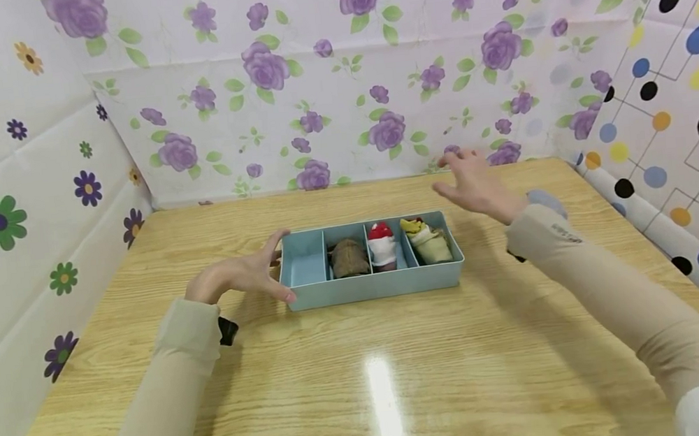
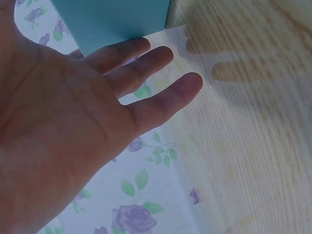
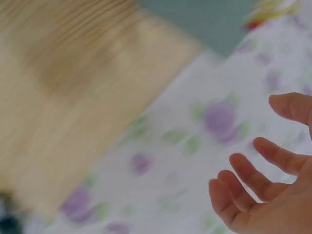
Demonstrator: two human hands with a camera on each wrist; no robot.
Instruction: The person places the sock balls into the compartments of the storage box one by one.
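A light blue divided box [image 1: 372,287] stands on the table. My left hand [image 1: 244,272] is at its left end, thumb by the front corner and a finger by the back corner. In the left wrist view its visible fingers [image 2: 161,102] are extended beside the box's blue wall [image 2: 114,22]. The leftmost compartment is empty. Rightward, one each, come a brown cloth-like bundle [image 1: 349,257], a red-topped white item [image 1: 383,250] and a beige bundle with a yellow top [image 1: 431,244]. My right hand [image 1: 475,185] hovers beyond the box's right end, fingers loosely spread, holding nothing.
The wood-grain table [image 1: 315,383] has a bright light reflection near its front. Behind it hangs a floral sheet [image 1: 326,108]. Patterned sheets also line the left side [image 1: 41,226] and the right side [image 1: 675,116].
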